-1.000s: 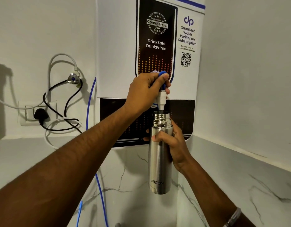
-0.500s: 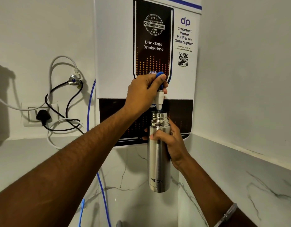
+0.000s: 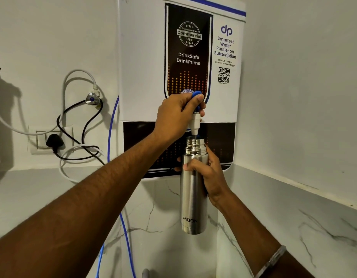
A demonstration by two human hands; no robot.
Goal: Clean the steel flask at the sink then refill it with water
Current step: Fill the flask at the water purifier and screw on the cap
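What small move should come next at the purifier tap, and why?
Probably keep the steel flask steady under the white spout: the right hand grips it with its open mouth right below, while the left hand holds the blue tap lever. The fill level is hidden.

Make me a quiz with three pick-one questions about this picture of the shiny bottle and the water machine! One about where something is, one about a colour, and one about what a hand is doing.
1. Where is the steel flask?
A. lying on the counter
B. held up under the white spout
C. inside a cupboard

2. What colour is the tap lever?
A. blue
B. red
C. green

3. What is the right hand doing?
A. hanging loose
B. pressing the wall
C. gripping the flask

Answers:
1 B, its open mouth sits just below the spout of the water purifier.
2 A, blue shows between the fingers of the left hand.
3 C, its fingers curl round the flask's upper body.
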